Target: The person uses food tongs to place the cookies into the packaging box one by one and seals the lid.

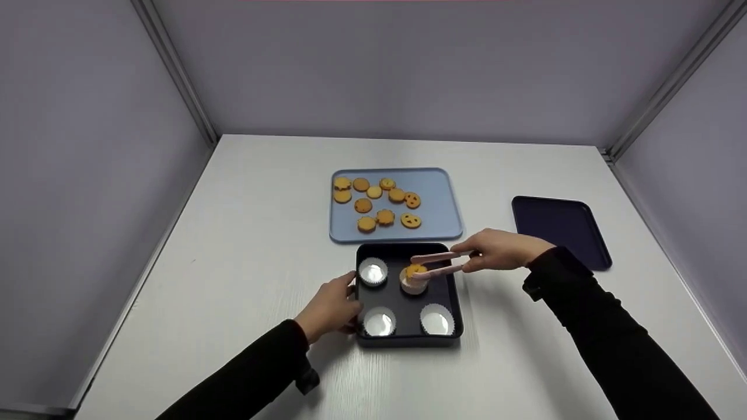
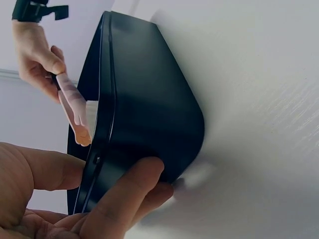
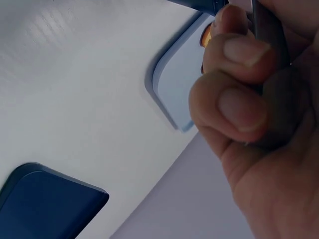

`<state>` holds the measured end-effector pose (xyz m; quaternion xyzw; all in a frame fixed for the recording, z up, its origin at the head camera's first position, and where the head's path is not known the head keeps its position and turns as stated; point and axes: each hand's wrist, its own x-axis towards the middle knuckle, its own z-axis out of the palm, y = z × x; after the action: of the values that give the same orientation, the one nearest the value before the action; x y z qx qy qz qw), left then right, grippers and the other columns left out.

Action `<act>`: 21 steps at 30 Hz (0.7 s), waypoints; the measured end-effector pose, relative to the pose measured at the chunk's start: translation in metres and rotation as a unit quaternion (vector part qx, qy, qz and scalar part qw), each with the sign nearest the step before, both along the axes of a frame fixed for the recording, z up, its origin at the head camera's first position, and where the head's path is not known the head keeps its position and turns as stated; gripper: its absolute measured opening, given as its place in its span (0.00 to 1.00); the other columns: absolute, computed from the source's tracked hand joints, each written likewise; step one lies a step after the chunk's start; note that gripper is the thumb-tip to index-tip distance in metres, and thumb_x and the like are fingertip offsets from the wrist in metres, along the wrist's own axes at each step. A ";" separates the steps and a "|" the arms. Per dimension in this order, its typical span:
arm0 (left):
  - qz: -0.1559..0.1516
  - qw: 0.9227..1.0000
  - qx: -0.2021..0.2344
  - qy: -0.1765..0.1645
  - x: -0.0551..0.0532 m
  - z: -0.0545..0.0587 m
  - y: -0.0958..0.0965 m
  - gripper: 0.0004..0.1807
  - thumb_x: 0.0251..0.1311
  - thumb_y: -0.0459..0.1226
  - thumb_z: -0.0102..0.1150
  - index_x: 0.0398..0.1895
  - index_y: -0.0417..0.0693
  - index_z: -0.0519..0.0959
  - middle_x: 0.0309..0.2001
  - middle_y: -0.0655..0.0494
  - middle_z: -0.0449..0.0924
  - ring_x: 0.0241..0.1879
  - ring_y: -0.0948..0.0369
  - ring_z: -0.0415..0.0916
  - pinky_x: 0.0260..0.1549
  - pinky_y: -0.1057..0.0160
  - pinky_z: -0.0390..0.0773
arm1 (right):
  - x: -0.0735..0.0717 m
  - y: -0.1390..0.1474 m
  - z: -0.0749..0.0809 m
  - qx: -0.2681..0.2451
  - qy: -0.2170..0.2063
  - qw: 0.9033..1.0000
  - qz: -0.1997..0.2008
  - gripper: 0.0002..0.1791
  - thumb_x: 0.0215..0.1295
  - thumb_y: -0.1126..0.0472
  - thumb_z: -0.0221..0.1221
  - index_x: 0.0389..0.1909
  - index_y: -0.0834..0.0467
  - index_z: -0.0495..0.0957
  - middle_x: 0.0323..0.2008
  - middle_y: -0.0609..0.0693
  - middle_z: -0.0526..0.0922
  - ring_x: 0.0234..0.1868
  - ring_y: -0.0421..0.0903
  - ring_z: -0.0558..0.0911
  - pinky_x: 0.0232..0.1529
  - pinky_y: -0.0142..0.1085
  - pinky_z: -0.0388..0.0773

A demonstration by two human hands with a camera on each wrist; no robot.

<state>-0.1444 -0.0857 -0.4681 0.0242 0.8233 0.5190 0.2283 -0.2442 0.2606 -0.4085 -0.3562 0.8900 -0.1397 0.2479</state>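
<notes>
My left hand (image 1: 328, 307) grips the left wall of a dark baking pan (image 1: 408, 342); in the left wrist view the thumb (image 2: 55, 169) is on the rim side and the fingers (image 2: 127, 194) press the outer wall. With curled fingers my right hand (image 1: 496, 249) holds pale pink tongs (image 1: 435, 257) from the pan's right side. Between the tong tips is a golden cookie (image 1: 415, 270), right at the top of a white paper baking cup (image 1: 413, 287). Three more paper cups stand in the pan, at the back left (image 1: 372, 273), front left (image 1: 379, 322) and front right (image 1: 437, 320).
Behind the pan lies a light blue tray (image 1: 440, 201) with several cookies (image 1: 385, 217) of different shapes, mostly on its left and middle. A dark navy tray (image 1: 560, 227) lies to the right, beyond my right hand. Grey panels (image 1: 379, 70) enclose the white table (image 1: 262, 233).
</notes>
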 end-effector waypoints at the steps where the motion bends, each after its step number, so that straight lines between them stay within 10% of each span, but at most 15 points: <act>1: 0.000 1.000 0.000 0.001 0.000 0.000 0.000 0.43 0.56 0.22 0.52 0.79 0.35 0.55 0.70 0.29 0.66 0.59 0.44 0.78 0.26 0.57 0.89 | 0.000 0.000 0.000 0.000 0.002 1.000 0.002 0.26 0.71 0.57 0.62 0.67 0.62 0.76 0.29 0.42 0.78 0.29 0.38 0.71 0.33 0.33 0.68; 21: -0.008 1.000 -0.007 0.003 0.000 -0.001 -0.001 0.42 0.58 0.24 0.52 0.79 0.35 0.54 0.71 0.29 0.66 0.56 0.44 0.81 0.25 0.56 0.89 | 0.003 -0.005 0.004 -0.015 -0.026 0.999 -0.014 0.28 0.69 0.56 0.64 0.68 0.59 0.76 0.27 0.42 0.76 0.29 0.38 0.71 0.31 0.31 0.67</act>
<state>-0.1448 -0.0869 -0.4686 0.0310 0.8273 0.5113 0.2306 -0.2413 0.2556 -0.4043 -0.3440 0.8859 -0.1652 0.2637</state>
